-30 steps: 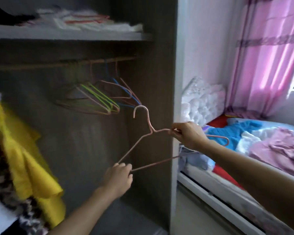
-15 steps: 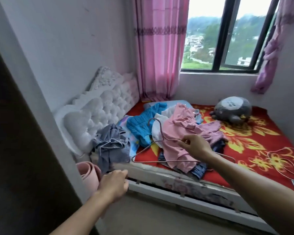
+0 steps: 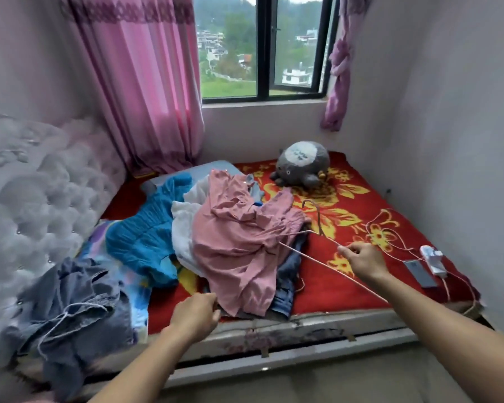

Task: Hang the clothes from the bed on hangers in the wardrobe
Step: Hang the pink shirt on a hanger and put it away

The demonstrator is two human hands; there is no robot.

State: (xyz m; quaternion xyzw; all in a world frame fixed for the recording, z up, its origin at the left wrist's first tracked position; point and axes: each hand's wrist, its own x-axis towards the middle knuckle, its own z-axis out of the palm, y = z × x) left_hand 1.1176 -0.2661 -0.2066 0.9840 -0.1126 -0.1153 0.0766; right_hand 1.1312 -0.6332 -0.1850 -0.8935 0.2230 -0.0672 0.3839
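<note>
Pink wire hanger (image 3: 320,222), pinched at its shoulder between thumb and fingers of the right hand (image 3: 361,261), is held low over the red flowered bed (image 3: 346,289). Pink garment (image 3: 239,242) is heaped atop the clothes pile, with the blue garment (image 3: 146,239) beside it. Left hand (image 3: 195,315) is curled at the pink hem; whether the hem is gripped cannot be told.

There was one hanger (image 3: 318,218), one plush toy (image 3: 301,165) and one phone (image 3: 421,273). At least five garments (image 3: 239,242) lay on one bed (image 3: 346,289). Two curtains (image 3: 146,82) hung.
</note>
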